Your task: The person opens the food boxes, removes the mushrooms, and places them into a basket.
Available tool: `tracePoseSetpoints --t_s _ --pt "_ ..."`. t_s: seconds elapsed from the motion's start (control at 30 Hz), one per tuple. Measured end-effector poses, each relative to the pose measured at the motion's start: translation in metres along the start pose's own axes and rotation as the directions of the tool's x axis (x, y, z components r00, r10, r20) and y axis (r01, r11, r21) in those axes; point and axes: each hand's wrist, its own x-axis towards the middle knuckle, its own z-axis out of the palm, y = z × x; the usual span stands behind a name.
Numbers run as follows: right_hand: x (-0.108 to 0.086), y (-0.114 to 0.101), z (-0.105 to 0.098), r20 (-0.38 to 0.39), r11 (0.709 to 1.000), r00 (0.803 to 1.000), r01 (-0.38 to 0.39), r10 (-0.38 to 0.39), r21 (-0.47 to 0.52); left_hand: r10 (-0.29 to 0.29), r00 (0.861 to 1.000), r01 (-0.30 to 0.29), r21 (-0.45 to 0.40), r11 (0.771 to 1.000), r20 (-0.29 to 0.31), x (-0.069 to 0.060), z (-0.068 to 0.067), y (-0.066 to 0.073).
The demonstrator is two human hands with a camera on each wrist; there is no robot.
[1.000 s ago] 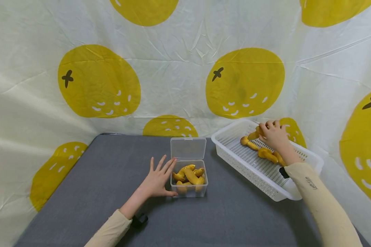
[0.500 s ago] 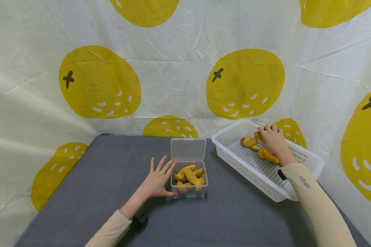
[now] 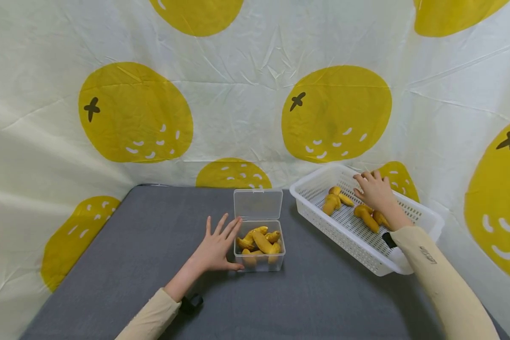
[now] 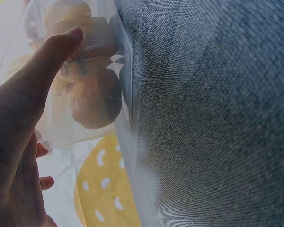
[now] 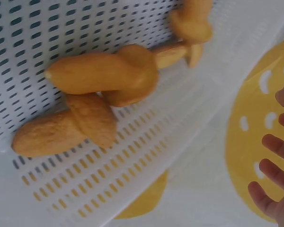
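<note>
With fingers spread and nearly straight, my left hand (image 3: 214, 252) rests against the left side of a small clear plastic box (image 3: 282, 263). In the left wrist view its thumb (image 4: 47, 59) lies along the box wall. Several yellow-brown mushrooms (image 3: 263, 243) fill the box, and its hinged lid (image 3: 258, 205) stands up at the back. Above the far side of a white perforated basket (image 3: 335, 236), my right hand (image 3: 375, 191) has loosely parted fingers and holds nothing. More mushrooms (image 3: 331, 204) lie in the basket, including a mushroom (image 5: 92, 73) leaning on another mushroom (image 5: 52, 134) in the right wrist view.
Dark grey cloth (image 3: 153, 245) covers the table. Behind it hangs a white curtain (image 3: 238, 118) with large yellow fruit prints, close to the basket's far rim. The basket stands at an angle to the right of the box.
My right hand has let go of a mushroom, which now lies at the basket's left end across another. A middle mushroom has turned slightly. The left hand and box have stayed put.
</note>
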Motion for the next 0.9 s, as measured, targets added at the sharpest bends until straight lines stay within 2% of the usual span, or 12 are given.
tracePoseSetpoints --t_s 0.1,0.3,0.53,0.77,0.9 --pt "0.001 -0.005 -0.006 -0.02 1.0 1.0 0.021 -0.021 0.014 0.005 1.0 -0.005 0.003 1.0 -0.015 0.0 0.0 -0.001" --pt "-0.001 -0.019 -0.026 -0.076 0.995 0.994 0.085 -0.08 0.053 -0.005 1.0 0.005 0.002 1.0 0.014 0.0 0.0 -0.001" --pt "-0.006 -0.041 -0.052 -0.198 0.976 0.96 0.211 -0.197 0.054 -0.002 1.0 0.002 -0.002 1.0 0.007 0.0 0.0 -0.002" --pt "-0.016 -0.06 -0.071 -0.202 0.965 0.956 0.238 -0.214 0.105 0.005 1.0 -0.005 -0.003 1.0 -0.024 0.001 0.001 -0.002" --pt "-0.022 -0.072 -0.076 -0.251 0.949 0.932 0.295 -0.26 0.112 -0.001 1.0 0.001 -0.005 1.0 -0.009 0.002 0.001 -0.001"
